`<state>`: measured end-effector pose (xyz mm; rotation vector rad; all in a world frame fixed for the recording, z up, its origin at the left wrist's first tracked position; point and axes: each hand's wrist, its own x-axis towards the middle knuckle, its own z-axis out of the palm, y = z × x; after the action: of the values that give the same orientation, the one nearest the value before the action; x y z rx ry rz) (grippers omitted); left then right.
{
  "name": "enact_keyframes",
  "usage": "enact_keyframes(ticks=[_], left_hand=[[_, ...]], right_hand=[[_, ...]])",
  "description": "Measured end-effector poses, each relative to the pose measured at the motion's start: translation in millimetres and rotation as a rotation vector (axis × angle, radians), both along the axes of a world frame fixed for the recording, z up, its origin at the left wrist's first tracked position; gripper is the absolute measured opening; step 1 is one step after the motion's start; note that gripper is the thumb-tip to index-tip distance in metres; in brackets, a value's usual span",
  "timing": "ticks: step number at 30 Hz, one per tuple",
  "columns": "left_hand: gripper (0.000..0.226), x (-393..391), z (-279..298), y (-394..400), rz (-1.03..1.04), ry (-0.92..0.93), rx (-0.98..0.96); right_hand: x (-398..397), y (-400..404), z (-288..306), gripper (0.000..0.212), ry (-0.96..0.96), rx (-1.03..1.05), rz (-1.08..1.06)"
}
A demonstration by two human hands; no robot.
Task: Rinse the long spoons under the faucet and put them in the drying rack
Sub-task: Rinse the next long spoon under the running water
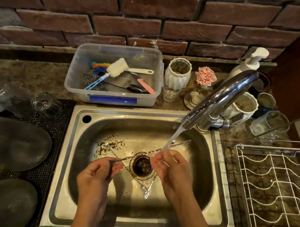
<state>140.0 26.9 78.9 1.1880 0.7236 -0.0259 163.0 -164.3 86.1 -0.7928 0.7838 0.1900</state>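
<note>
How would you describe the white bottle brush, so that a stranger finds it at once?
Behind the sink stands a clear plastic tub. The bottle brush lies inside it, white-handled; only it has a fat white sponge head.

I find no legible text, label, brand, number or sign in my head view. The blue strip [112,99] on the front of the clear plastic tub [77,75] carries no lettering that I can read. The white pump bottle [247,64] shows a plain side. There is a faint stamped mark on the sink rim [210,213] at the right front corner, too small and blurred for me to read.
</note>
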Motion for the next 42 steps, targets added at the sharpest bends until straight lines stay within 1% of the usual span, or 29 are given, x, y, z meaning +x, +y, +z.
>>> enact_keyframes(ticks=[4,7,8,9,11,13,15,17,19,21,24,26,29,31,35,36,40,42], left_hand=[[0.028,6.0,-4.2,-0.7,-0.165,-0.076,0.169],[0.031,13.0,-5.5,2.7,-0.215,-0.127,0.219],[0.03,15.5,-4.2,1.3,-0.224,-0.144,0.194],[0.026,17.4,-3.1,-1.4,-0.215,-0.159,0.127],[0.02,23.0,-0.6,-11.4,-0.127,-0.144,-0.124],[0.027,28.4,0.7,-26.3,-0.029,-0.072,-0.354],[0.037,32.5,2.3,-47.7,0.007,0.009,-0.452],[0.038,33.8,5.8,-74.2,-0.047,0.075,-0.413],[0.025,32.3,8.4,-100.0,-0.149,0.108,-0.321],[0.011,32.1,11.6,-112.5,-0.168,0.12,-0.293],[0.014,41.0,14.0,-105.7,-0.059,0.144,-0.394],[0.014,42.5,13.7,-104.9,-0.009,0.141,-0.424],[0.013,34.6,17.1,-120.5,-0.092,0.143,-0.417],[0.016,32.6,18.6,-122.1,-0.097,0.143,-0.398],[0.014,44.0,15.0,-100.9,0.111,0.134,-0.443],[0.014,44.4,14.7,-102.1,0.126,0.135,-0.459],[0.017,29.2,19.1,-126.3,-0.048,0.156,-0.453],[0.014,30.5,19.2,-120.0,-0.042,0.158,-0.448]], right_hand=[[1.7,-11.3,5.1,0.025,0.005,-0.143,0.004],[3.3,-18.9,8.2,0.029,0.002,-0.171,0.014],[3.6,-20.5,8.9,0.029,0.008,-0.167,0.015],[3.6,-21.7,9.4,0.028,0.013,-0.153,0.013],[3.4,-23.5,10.8,0.024,0.02,-0.111,-0.005],[2.8,-26.0,10.8,0.021,0.013,-0.087,-0.053],[1.1,-27.2,9.3,0.018,0.001,-0.08,-0.097],[-1.9,-23.6,7.2,0.016,-0.008,-0.097,-0.103],[-4.9,-19.8,5.8,0.015,-0.013,-0.145,-0.103],[-6.5,-24.2,6.6,0.013,-0.032,-0.191,-0.122],[-5.5,-41.4,9.9,0.014,-0.038,-0.24,-0.169],[-5.6,-43.2,10.1,0.014,-0.048,-0.279,-0.173],[-6.6,-32.0,9.0,0.013,-0.076,-0.292,-0.121],[-6.3,-34.4,9.2,0.013,-0.076,-0.268,-0.121],[-7.2,-52.5,6.8,0.016,-0.083,-0.226,-0.221],[-8.1,-50.4,5.5,0.015,-0.083,-0.24,-0.22],[-11.0,-35.5,1.6,0.012,-0.099,-0.275,-0.135],[-11.6,-44.7,2.5,0.014,-0.076,-0.26,-0.146]])
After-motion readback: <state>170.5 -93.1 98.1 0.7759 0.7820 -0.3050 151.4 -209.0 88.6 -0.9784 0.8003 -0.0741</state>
